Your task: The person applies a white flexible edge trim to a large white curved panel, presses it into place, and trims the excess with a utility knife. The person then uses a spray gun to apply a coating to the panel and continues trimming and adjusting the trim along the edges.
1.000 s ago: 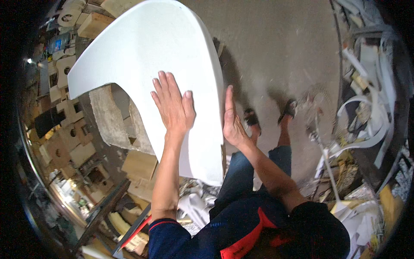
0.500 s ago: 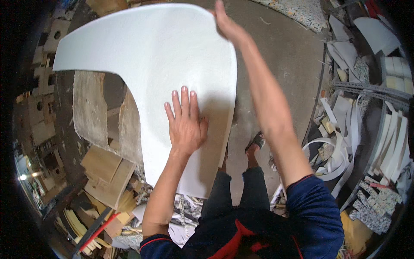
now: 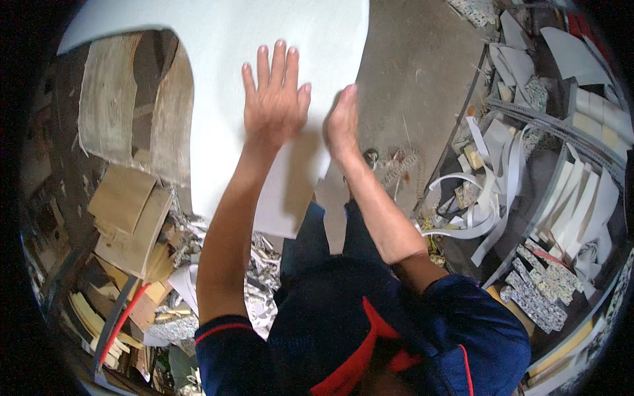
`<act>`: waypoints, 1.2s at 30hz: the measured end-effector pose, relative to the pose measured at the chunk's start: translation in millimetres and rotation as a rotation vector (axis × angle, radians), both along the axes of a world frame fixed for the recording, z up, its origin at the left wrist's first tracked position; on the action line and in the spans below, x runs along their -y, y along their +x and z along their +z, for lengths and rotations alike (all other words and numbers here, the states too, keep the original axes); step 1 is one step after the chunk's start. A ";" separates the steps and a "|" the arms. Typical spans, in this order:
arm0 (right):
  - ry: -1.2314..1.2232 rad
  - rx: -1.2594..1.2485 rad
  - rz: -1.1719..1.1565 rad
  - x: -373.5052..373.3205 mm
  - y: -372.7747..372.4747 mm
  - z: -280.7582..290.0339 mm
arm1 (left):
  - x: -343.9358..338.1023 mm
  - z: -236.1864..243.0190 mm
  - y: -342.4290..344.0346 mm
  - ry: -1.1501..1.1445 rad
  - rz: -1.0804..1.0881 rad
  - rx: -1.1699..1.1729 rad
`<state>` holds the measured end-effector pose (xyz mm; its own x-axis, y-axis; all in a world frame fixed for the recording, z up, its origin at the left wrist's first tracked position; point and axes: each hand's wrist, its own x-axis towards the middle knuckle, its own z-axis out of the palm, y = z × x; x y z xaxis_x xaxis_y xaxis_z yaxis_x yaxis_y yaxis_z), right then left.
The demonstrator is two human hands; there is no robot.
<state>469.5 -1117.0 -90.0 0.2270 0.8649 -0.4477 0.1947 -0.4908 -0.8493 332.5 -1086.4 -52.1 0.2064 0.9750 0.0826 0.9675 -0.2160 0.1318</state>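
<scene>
A large white curved panel (image 3: 218, 39), with a cut-out on its left side, lies before me with a soft-looking, smooth surface. My left hand (image 3: 274, 102) is open and flat on it, fingers slightly spread. My right hand (image 3: 340, 122) is at the panel's right edge, fingers pressed together and curved along that edge; the fingertips are partly hidden. A rough, pale, weathered board (image 3: 105, 99) shows beneath the cut-out.
Stacked tan boards (image 3: 129, 211) and shredded scraps (image 3: 257, 290) lie at lower left. Piles of white strips (image 3: 561, 211), speckled foam offcuts (image 3: 535, 277) and pale sheets (image 3: 568, 49) line the right side. A coiled hose (image 3: 403, 165) is on the grey floor (image 3: 416, 79).
My right hand has come back down the panel's edge from its far end toward me. My left hand stays flat on the panel, now higher in the view, as is the panel.
</scene>
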 end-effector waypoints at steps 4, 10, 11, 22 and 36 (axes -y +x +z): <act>-0.201 -0.601 0.009 42.9 6.5 57.1 | 3.1 -2.8 -2.1 0.081 -0.006 0.047; -0.014 -0.714 -0.028 11.7 2.2 36.5 | 7.2 -9.6 -3.2 0.129 0.022 0.167; -0.005 -0.723 -0.029 24.9 -1.2 29.5 | 7.2 -10.5 -2.3 0.176 0.020 0.159; -0.245 -0.215 0.218 132.0 2.6 12.1 | 7.8 -26.1 -13.3 0.082 -0.050 0.026; -0.728 0.259 -0.488 560.2 319.2 -273.6 | 130.2 -53.9 -131.6 0.275 -0.333 -0.242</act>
<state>788.7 -1677.2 -363.7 0.6627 0.1703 -0.7293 -0.0341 -0.9659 -0.2566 200.9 -1216.6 -106.0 0.5485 0.8015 0.2384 0.8355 -0.5142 -0.1936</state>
